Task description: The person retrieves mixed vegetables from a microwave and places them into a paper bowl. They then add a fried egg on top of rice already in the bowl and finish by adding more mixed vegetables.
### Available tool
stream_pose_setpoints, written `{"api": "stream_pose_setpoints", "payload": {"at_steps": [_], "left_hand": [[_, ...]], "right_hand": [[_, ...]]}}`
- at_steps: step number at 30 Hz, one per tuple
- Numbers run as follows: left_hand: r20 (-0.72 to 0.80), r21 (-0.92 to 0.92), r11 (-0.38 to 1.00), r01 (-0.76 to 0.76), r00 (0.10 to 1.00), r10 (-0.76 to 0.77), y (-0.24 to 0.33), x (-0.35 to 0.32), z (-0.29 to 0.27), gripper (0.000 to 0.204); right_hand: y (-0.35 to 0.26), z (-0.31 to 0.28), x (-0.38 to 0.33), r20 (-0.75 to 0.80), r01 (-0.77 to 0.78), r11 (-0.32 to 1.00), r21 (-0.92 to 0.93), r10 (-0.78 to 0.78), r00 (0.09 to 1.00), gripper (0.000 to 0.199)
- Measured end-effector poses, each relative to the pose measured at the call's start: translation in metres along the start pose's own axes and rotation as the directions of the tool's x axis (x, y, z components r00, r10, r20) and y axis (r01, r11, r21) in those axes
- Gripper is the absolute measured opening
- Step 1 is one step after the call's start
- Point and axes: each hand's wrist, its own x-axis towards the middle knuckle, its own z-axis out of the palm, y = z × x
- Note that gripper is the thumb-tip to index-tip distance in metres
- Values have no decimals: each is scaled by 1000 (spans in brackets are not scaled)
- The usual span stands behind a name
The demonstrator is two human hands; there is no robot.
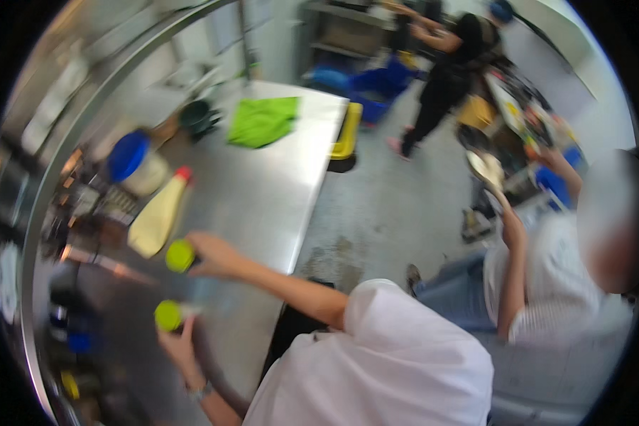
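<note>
My left hand (179, 349) is closed around a small container with a lime-green lid (168, 315), low over the steel table. Just farther off, my right hand (216, 255) grips a second container with a matching lime-green lid (179, 255). Fingers and lids mostly hide both container bodies, and motion smears them. Beyond the right hand, a pale yellow squeeze bottle (155, 219) with a red cap lies or leans at a slant. Behind it stands a clear tub with a blue lid (128, 155).
A bright green cloth (264, 121) lies at the far end of the steel table (263, 192). Dark green cups (197, 117) stand nearby. A yellow-rimmed bin (348, 131) adjoins the table's edge. One person (547, 277) stands close at right, another (454, 64) farther back.
</note>
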Motion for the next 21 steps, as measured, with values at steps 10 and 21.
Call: {"api": "stream_pose_setpoints", "payload": {"at_steps": [10, 21], "left_hand": [[-239, 407, 912, 49, 969, 55, -50, 1, -65, 60], [-258, 320, 946, 45, 965, 41, -34, -5, -55, 55]], "right_hand": [[-42, 42, -54, 420, 64, 973, 223, -155, 894, 59], [-41, 7, -59, 406, 15, 998, 64, -39, 913, 54]]}}
